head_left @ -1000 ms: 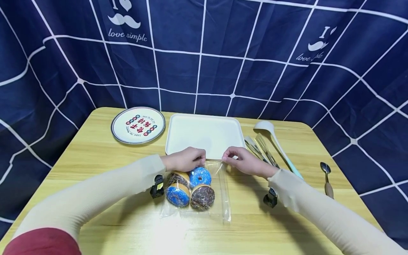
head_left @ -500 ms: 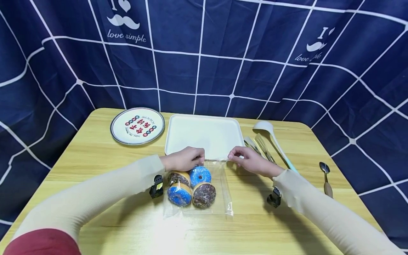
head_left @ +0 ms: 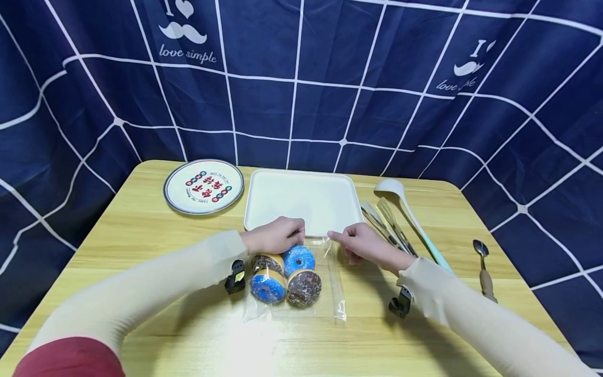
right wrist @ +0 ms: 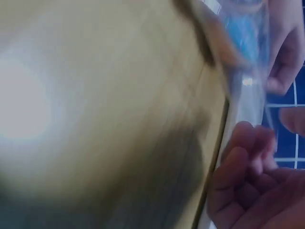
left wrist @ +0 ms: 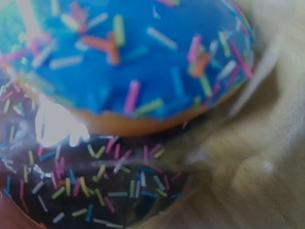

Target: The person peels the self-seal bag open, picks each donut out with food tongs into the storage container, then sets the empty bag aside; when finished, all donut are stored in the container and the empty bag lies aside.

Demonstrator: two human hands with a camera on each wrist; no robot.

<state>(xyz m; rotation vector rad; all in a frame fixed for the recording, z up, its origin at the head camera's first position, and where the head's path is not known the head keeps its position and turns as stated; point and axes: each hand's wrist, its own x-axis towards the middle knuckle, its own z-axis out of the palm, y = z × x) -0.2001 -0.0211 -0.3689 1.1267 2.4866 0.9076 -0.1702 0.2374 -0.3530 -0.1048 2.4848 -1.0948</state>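
A clear plastic bag (head_left: 332,293) with several sprinkled doughnuts inside hangs at the front of the white tray. Blue-iced (head_left: 267,287) and chocolate-iced (head_left: 304,289) doughnuts show through the film. My left hand (head_left: 278,235) pinches the bag's upper edge near its left side; its fingertips are partly hidden. At the upper right corner is my right hand (head_left: 365,243), fingers loosely bent against the film. In the right wrist view, this hand's thumb (right wrist: 293,119) stands apart from its fingers. The left wrist view is filled by a blue doughnut (left wrist: 143,57) above a chocolate one (left wrist: 95,186).
The white tray (head_left: 301,199) lies behind the bag, with a printed round plate (head_left: 204,186) to its left. To the right are metal utensils (head_left: 388,222), a pale ladle (head_left: 416,222) and a wooden-handled spoon (head_left: 485,269). A blue checked cloth (head_left: 264,99) hangs behind the wooden table.
My right hand moved slightly right along the bag's top, then came back left, and its thumb and fingers have parted. The left hand keeps its pinch; the bag has shifted slightly right.
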